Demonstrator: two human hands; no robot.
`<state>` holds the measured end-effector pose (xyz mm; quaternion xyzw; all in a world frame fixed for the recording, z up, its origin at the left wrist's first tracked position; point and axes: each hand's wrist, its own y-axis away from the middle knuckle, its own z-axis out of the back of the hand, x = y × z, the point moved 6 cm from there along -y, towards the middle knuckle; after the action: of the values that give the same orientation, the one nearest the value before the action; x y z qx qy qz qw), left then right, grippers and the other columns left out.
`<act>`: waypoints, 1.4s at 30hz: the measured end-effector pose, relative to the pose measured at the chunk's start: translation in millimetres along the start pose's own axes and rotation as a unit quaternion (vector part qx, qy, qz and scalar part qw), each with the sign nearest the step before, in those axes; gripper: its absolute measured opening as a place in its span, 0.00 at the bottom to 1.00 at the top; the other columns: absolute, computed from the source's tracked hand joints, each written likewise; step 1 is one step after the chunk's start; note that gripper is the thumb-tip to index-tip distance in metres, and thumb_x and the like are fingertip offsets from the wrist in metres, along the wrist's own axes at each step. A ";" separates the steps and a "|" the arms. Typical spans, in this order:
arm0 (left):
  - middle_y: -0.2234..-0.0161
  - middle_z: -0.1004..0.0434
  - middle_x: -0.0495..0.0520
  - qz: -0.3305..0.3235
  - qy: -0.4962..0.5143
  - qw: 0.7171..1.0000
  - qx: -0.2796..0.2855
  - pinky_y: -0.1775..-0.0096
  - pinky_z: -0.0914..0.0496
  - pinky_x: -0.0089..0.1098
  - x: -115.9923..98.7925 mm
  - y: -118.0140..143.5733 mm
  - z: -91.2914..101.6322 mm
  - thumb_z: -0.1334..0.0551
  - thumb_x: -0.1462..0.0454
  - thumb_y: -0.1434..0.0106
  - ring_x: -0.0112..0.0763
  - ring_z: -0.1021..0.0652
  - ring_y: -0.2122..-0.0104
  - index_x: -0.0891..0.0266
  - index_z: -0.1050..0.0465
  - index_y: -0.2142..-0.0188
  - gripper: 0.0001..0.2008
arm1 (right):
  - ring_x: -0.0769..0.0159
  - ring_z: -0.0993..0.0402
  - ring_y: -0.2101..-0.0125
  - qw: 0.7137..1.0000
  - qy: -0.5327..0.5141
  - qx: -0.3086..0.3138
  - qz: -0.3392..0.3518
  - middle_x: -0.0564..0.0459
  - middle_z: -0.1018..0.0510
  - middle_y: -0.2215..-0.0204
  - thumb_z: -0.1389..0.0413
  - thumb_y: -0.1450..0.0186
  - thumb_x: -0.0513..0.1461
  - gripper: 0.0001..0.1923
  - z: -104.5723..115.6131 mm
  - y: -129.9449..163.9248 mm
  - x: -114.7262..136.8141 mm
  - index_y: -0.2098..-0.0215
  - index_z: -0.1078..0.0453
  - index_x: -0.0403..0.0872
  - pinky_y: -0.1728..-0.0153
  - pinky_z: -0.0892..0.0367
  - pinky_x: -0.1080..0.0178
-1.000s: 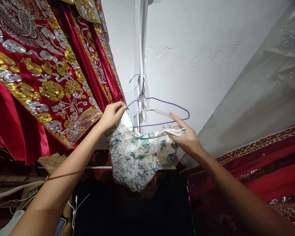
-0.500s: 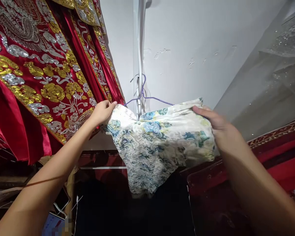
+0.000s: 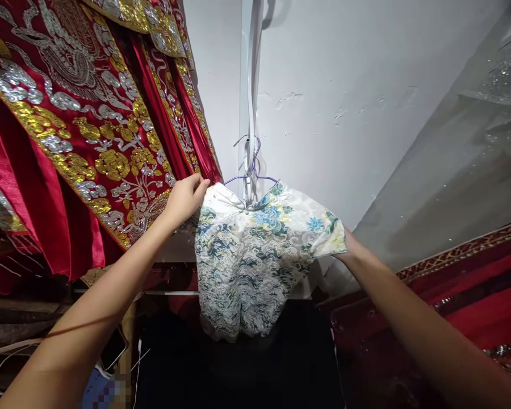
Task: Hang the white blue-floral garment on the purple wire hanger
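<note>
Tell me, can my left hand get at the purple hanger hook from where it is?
Probably yes: the left hand grips the floral garment just beside the purple hanger hook, nothing between.

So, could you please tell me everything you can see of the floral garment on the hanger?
The floral garment is a small piece of shiny white brocade with blue, green and yellow flowers and wave patterns. It is draped over a purple wire hanger that hangs against the white wall, its lower part hanging in loose folds. The left hand pinches its upper left edge; the right hand, mostly hidden behind the cloth, holds its right corner out sideways. Red embroidered robes hang just to its left.
</note>
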<state>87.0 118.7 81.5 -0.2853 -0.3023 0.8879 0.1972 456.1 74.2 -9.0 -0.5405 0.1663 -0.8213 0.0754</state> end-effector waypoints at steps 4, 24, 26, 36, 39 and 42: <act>0.78 0.34 0.48 -0.029 0.038 0.999 0.023 0.72 0.43 0.30 -12.4 -6.6 -3.6 0.48 0.50 0.28 0.30 0.33 0.75 0.61 0.34 0.75 0.23 | 0.43 0.18 0.58 0.968 -0.165 0.117 -0.148 0.42 0.15 0.62 0.53 0.36 0.65 0.34 4.4 9.8 -1.3 0.57 0.20 0.50 0.60 0.23 0.46; 0.85 0.37 0.49 -0.075 0.007 0.990 0.116 0.75 0.43 0.32 -91.3 13.7 9.0 0.42 0.48 0.31 0.27 0.36 0.82 0.62 0.32 0.82 0.28 | 0.60 0.25 0.64 0.980 0.008 0.189 0.059 0.54 0.21 0.65 0.48 0.28 0.48 0.11 -48.7 130.8 117.6 0.57 0.26 0.54 0.63 0.28 0.61; 0.85 0.35 0.49 -0.034 0.039 0.991 0.126 0.76 0.42 0.31 -83.3 19.5 9.5 0.43 0.47 0.31 0.28 0.34 0.82 0.63 0.30 0.82 0.29 | 0.60 0.24 0.65 0.969 0.018 0.234 0.078 0.55 0.20 0.65 0.46 0.30 0.48 0.10 -59.6 136.1 126.0 0.57 0.26 0.55 0.63 0.28 0.61; 0.77 0.25 0.50 -0.103 0.181 0.959 0.195 0.70 0.35 0.28 -96.6 40.6 29.3 0.48 0.52 0.26 0.26 0.29 0.77 0.63 0.22 0.73 0.26 | 0.46 0.36 0.37 0.951 0.207 0.114 0.197 0.49 0.34 0.34 0.39 0.37 0.44 0.39 -84.4 59.1 100.5 0.30 0.45 0.58 0.39 0.36 0.45; 0.76 0.23 0.51 -0.119 0.224 0.943 0.215 0.68 0.34 0.28 -103.8 46.5 35.0 0.47 0.53 0.27 0.27 0.27 0.75 0.63 0.21 0.73 0.25 | 0.45 0.58 0.28 0.914 0.253 0.127 0.291 0.47 0.52 0.27 0.33 0.42 0.44 0.58 -113.5 40.0 97.8 0.25 0.65 0.55 0.30 0.55 0.42; 0.74 0.22 0.54 -0.113 0.289 0.926 0.213 0.66 0.32 0.29 -102.4 49.2 40.2 0.46 0.51 0.27 0.29 0.25 0.73 0.64 0.21 0.73 0.25 | 0.43 0.52 0.30 0.892 0.246 0.136 0.355 0.44 0.41 0.31 0.35 0.40 0.47 0.52 -133.4 28.3 103.0 0.26 0.57 0.53 0.32 0.56 0.37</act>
<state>130.8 11.7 115.6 -0.4449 -0.0657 0.7820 0.4315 291.1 42.0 21.7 -0.2105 0.2471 -0.8612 0.3912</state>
